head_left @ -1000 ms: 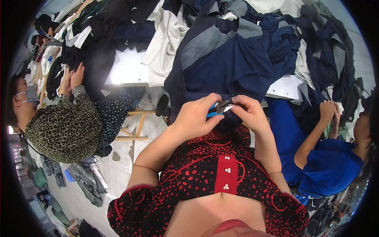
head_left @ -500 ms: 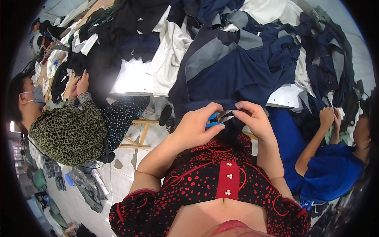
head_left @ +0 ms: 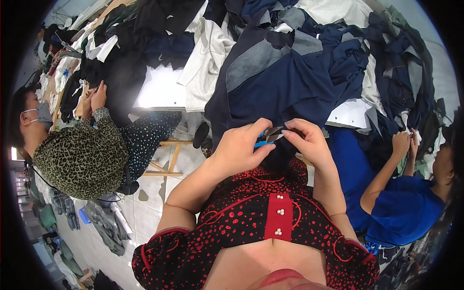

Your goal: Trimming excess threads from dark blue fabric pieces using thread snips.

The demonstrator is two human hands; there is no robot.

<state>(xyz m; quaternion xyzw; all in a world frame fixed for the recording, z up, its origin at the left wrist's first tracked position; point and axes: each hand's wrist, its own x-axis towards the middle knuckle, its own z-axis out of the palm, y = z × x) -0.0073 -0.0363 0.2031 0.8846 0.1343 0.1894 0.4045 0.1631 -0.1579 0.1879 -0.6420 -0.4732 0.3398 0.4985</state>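
My left hand [head_left: 237, 149] is closed around a pair of small thread snips [head_left: 263, 144] with blue handles. Their grey blades point right, toward the fingertips of my right hand [head_left: 309, 145]. That hand is pinched at the near edge of a navy knit garment [head_left: 290, 89], its thumb and forefinger close to the blade tips. Whether a thread or the fabric itself is between those fingers is too small to tell. The garment spreads away from me over the table, with grey inner faces turned up in places.
A white cloth piece [head_left: 205, 67] and a white board [head_left: 159, 92] lie left of the garment; another white board [head_left: 349, 115] is at its right. A co-worker in a leopard-print top [head_left: 79, 154] works at left, one in a blue shirt [head_left: 408, 210] at right. Grey fabric [head_left: 104, 229] lies on the floor.
Both hands have shifted slightly upward in view, and the snips have turned a little at the fingertips of my right hand. The navy edge between my hands has shifted.
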